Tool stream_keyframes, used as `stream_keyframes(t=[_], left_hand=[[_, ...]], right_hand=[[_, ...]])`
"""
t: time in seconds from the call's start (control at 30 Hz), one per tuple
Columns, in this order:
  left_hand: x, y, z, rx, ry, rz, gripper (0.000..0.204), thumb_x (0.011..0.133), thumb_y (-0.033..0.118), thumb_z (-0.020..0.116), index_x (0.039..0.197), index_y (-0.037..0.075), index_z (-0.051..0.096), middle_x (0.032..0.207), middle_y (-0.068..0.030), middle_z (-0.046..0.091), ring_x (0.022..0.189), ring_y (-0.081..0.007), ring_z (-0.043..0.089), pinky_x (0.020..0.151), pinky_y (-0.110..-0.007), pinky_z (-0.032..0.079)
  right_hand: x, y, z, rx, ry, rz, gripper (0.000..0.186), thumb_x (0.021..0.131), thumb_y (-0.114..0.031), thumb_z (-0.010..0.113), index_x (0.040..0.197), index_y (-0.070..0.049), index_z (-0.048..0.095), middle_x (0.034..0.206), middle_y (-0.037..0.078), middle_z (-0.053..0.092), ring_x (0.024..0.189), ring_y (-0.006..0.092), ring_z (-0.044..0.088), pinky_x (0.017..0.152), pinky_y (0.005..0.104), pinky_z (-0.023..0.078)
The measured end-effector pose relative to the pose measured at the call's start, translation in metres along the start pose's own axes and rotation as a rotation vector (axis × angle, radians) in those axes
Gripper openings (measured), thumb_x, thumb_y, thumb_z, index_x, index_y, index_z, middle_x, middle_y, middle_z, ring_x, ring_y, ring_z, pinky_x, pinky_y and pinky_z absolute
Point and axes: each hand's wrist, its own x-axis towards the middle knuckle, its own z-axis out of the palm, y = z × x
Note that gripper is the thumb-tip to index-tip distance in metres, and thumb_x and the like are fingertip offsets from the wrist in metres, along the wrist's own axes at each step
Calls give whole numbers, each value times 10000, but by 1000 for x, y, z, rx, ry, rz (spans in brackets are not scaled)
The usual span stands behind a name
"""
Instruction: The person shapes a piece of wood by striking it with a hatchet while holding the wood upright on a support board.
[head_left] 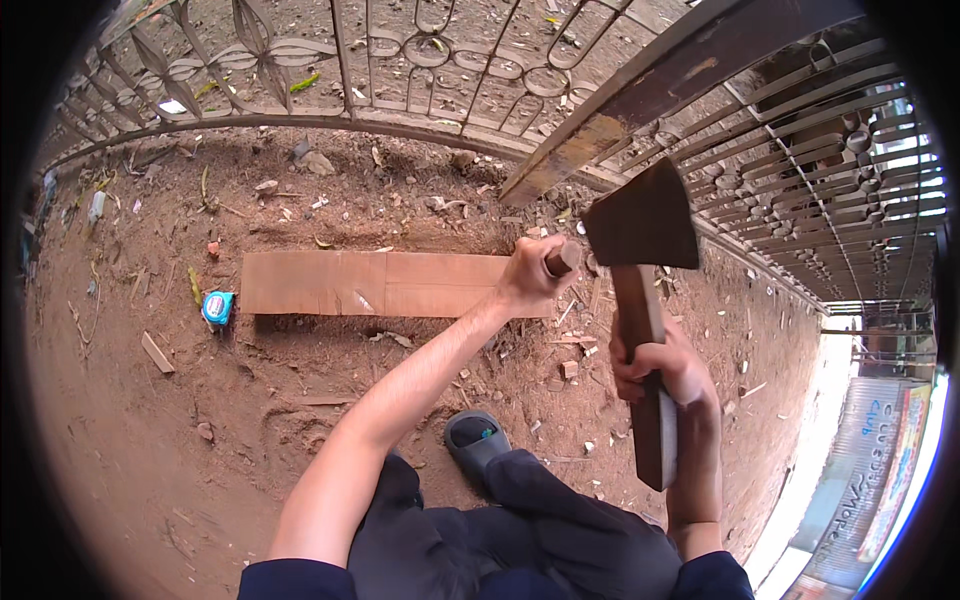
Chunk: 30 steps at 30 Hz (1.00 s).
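A reddish-brown wooden plank [330,283] lies lengthwise on the ground in front of me, with a thin line across its middle. Over its right end, my left hand [532,275] is closed around a round wooden handle [563,259]. Only the handle's blunt top shows; whatever is below it is hidden by my fist. My right hand [665,362] grips a hatchet by its thick wooden haft, with the dark metal hatchet head [645,222] raised to the right of the plank's end.
A blue tape measure [217,308] lies just off the plank's left end. Wood chips and an offcut [157,352] are scattered on the dirt. An ornate metal fence [440,70] with a slanting brown post [640,90] borders the far side. A sandal [474,445] shows near my legs.
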Motion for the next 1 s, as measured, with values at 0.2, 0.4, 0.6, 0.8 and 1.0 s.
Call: stream_keyframes(t=[0.2,0.4,0.6,0.8,1.0], left_hand=[[-7,-5,18,-91,-58,-154,208,755,165,725,683,48,569,574,-55,602,452,-123,559,416,-275,485],[-19,1,-12,-60,-49,-190,232,765,161,718,635,52,559,557,-60,602,456,-125,565,408,-286,451],[-20,-13,9,-50,-39,-69,271,780,228,704,644,53,549,550,-44,592,440,-127,551,390,-283,455],[-15,-6,9,-78,-77,-131,297,793,237,686,617,78,506,526,-35,560,424,-133,535,391,-294,448],[-16,-10,6,-77,-94,-133,280,795,194,681,595,75,524,527,-37,567,425,-132,536,388,-298,432]], right_hand=[[-71,-97,-26,8,-136,-665,331,702,-44,686,827,-10,381,534,52,433,369,121,404,341,226,375],[-33,-58,-17,38,-206,-734,334,686,-76,706,819,-33,403,564,36,464,408,121,445,376,226,402],[15,15,-19,41,14,136,166,631,-25,536,780,-27,464,582,43,428,461,141,421,424,290,361],[-66,-100,-46,77,-137,-522,279,649,-6,632,834,-30,425,583,50,479,438,143,474,409,255,425],[-63,-96,-44,-60,-343,-750,258,674,-52,635,832,-42,432,594,37,487,466,142,490,448,268,427]])
